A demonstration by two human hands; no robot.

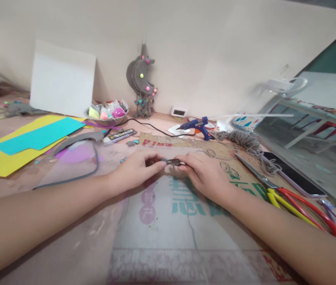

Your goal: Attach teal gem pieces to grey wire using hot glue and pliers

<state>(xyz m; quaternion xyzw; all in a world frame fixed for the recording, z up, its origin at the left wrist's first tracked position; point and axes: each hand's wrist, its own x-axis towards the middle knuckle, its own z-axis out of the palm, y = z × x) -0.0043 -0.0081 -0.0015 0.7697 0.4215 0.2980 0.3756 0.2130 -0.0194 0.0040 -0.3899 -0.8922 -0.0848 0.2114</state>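
Matt printed cardboard sheet (168, 221) — rough grey yarn (245, 142)

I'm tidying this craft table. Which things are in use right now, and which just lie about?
In use: small grey piece, pinched between left hand and right hand; cardboard sheet under them.

Lying about: glue gun, grey yarn, phone, scissors, teal paper, bowl of clay packets.
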